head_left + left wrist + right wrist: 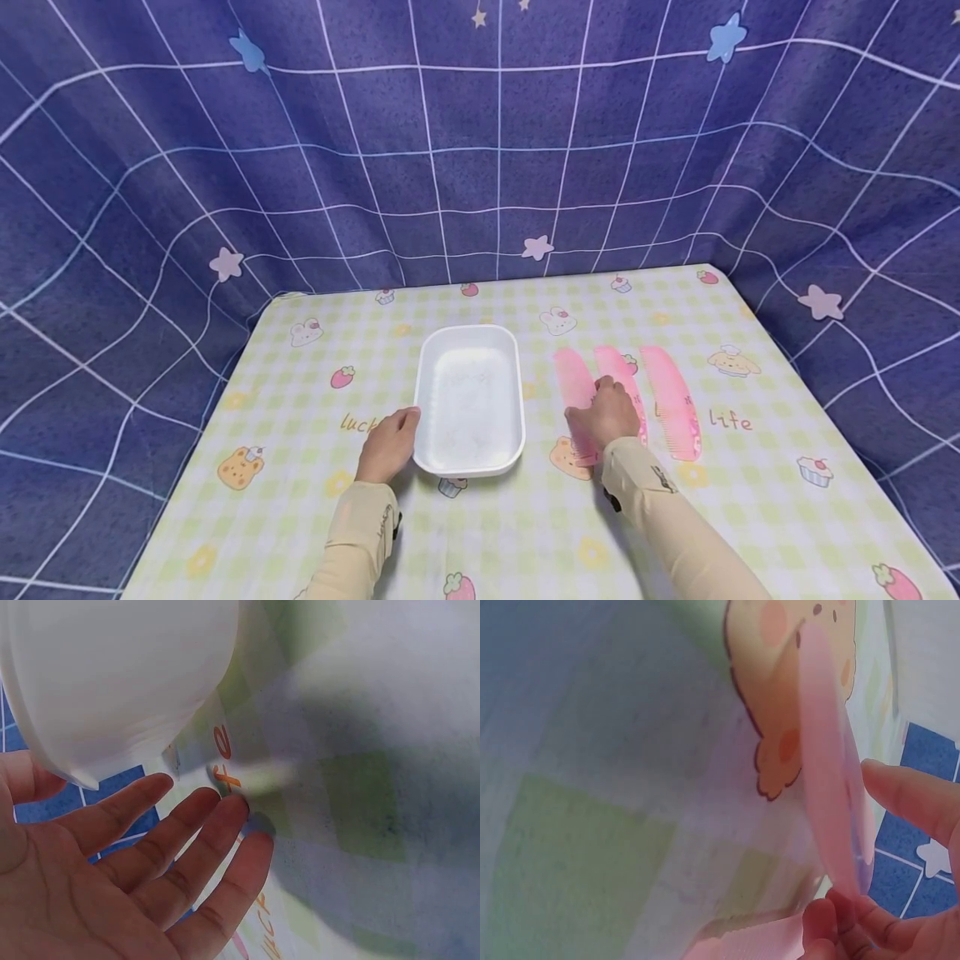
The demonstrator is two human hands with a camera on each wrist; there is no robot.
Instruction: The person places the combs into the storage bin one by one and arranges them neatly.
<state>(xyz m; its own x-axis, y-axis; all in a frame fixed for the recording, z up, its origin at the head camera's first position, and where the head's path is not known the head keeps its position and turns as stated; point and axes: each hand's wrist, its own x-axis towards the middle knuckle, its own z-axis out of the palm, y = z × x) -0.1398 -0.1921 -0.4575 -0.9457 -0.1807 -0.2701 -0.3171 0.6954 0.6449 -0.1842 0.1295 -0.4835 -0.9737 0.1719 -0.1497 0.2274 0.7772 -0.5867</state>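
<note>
A white plastic tray (pixel 467 404) stands in the middle of the table in the head view. My left hand (pixel 390 446) is at its left side, the thumb against the rim and the fingers stretched out beside the wall. Three pink combs lie to the right of the tray. My right hand (pixel 609 417) holds the leftmost comb (pixel 572 377) between thumb and fingertips and covers part of it. In the right wrist view this comb (pixel 825 750) stands edge-on. The hand partly hides the middle comb (pixel 613 361); the right comb (pixel 671 404) lies fully visible.
A checked tablecloth (pixel 285 517) with cartoon prints covers the table. Behind and on both sides hangs a dark blue curtain (pixel 465 183) with white grid lines and stars.
</note>
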